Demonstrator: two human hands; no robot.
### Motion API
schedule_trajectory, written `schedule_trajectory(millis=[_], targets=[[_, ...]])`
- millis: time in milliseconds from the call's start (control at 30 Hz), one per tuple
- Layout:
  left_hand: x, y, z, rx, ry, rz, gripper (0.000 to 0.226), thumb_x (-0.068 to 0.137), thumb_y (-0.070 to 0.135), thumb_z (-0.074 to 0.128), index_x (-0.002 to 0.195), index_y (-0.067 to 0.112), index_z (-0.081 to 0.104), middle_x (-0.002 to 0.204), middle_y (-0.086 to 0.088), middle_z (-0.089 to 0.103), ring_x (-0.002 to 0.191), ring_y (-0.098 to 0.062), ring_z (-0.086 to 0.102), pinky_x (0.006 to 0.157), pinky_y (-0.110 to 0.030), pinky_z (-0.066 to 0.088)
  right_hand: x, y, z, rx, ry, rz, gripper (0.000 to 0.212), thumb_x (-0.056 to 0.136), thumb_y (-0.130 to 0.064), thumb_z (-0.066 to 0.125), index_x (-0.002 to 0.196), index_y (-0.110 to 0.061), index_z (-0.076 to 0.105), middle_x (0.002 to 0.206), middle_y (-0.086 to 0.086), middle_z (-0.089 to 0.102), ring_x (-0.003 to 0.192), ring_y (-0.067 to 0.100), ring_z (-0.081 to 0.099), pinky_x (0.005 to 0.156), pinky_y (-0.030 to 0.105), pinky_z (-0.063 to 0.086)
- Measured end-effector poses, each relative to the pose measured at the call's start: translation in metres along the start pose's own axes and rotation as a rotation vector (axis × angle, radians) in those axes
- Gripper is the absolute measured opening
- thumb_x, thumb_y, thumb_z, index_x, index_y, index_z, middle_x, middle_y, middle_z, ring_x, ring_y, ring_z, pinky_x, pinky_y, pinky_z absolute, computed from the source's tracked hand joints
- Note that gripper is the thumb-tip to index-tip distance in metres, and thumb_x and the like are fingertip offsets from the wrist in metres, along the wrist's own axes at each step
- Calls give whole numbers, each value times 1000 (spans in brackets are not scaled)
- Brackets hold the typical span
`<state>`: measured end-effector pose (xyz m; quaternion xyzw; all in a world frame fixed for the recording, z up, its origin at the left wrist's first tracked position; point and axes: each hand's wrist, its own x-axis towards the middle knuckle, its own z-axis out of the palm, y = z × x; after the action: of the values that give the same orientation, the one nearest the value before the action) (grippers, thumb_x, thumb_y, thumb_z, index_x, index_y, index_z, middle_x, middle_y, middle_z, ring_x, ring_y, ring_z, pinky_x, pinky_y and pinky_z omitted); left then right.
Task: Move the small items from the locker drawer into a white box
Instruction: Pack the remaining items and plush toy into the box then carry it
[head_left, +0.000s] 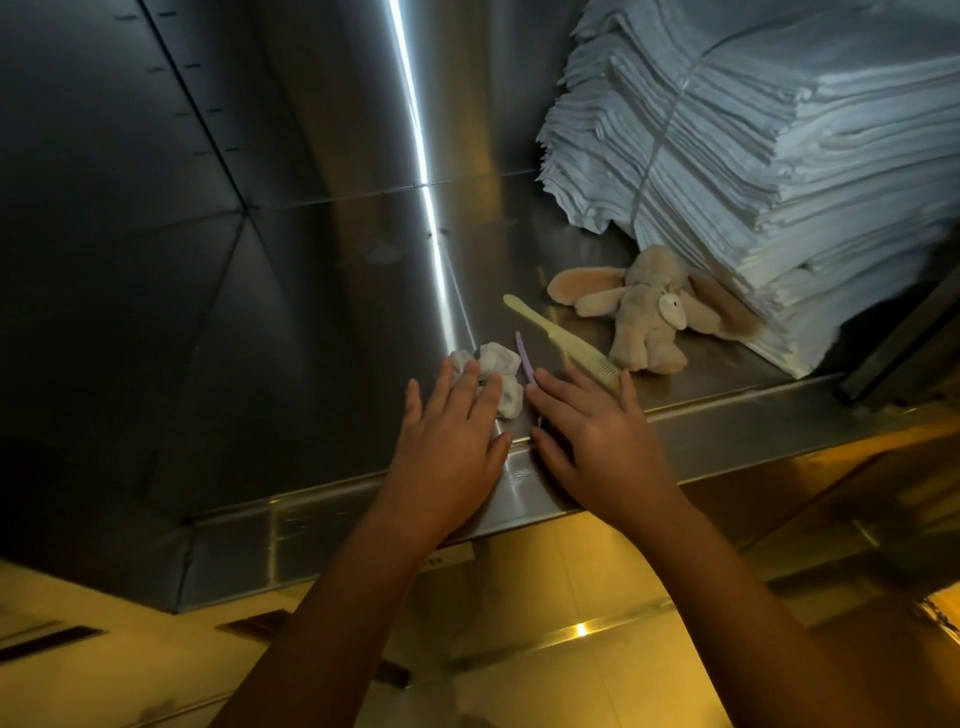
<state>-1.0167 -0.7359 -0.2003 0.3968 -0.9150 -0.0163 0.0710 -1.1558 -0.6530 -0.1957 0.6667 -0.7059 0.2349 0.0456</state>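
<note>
Reaching left hand (447, 431): lies flat over the front edge of the locker drawer (727, 431), with straight, spread fingers resting on the white bundle; grips nothing.
Right hand (592, 436): stretched out flat just beside the left one, with straight fingers laid over the near end of the purple comb; curls round nothing.
White bundle (498, 364): crumpled pale cloth pieces on the drawer floor near the front edge, left of both combs, partly covered by the left fingertips.
Purple comb (522, 358): thin, just right of the bundle, pointing toward the back; near end hidden under the right hand.
Yellow comb (550, 332): longer, lying slanted, handle toward the back, toothed end toward the front edge by the outer fingertips of the right hand; cannot tell whether touching.
Plush rabbit (649, 322): beige, long ears spread, lying on the floor right of the yellow comb, against the foot of the towel stack.
Towel stack (753, 182): tall pile of folded white cloths bound by a pale strap (660, 150), filling the back right corner.
Drawer walls (156, 208): brushed steel, crossed by a bright streak of light.
</note>
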Motion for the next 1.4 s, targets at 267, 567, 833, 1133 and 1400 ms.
schedule_trajectory(millis=[267,567,833,1133,1400], targets=[[-9,-4,-8,-24,101,48,68,93,49,34,136,31,-16,156,-2,-2,140,-18,-11,103,-39,-18,4,-4,0,-11,-9,-35,46,84,-19,65,127,-8,54,133,13,51,127,33,42,103,59,20],[20,-11,-10,-34,-53,142,61,96,44,31,147,27,1,156,0,-3,141,-19,-10,110,-44,-5,24,-2,6,-77,-188,21,52,97,-35,35,145,-22,22,152,1,24,141,18,12,111,43,6],[4,-6,4,-58,13,107,57,97,42,27,147,25,7,156,-1,8,141,-18,-1,111,-41,-1,13,-5,6,-19,-178,-6,46,99,-24,35,143,-16,28,150,9,27,140,26,16,111,42,11],[-14,-7,14,-3,37,78,66,96,36,41,147,25,1,156,0,3,140,-18,-6,107,-39,-9,-2,-8,4,78,-174,-82,48,97,-13,39,143,-13,25,151,12,22,141,29,11,113,38,7],[-24,-8,18,58,40,90,83,87,30,58,144,23,-2,156,-4,2,137,-15,-12,103,-41,-14,-8,-13,7,91,-106,-183,50,80,5,64,127,6,48,131,31,44,124,50,37,101,56,23]])
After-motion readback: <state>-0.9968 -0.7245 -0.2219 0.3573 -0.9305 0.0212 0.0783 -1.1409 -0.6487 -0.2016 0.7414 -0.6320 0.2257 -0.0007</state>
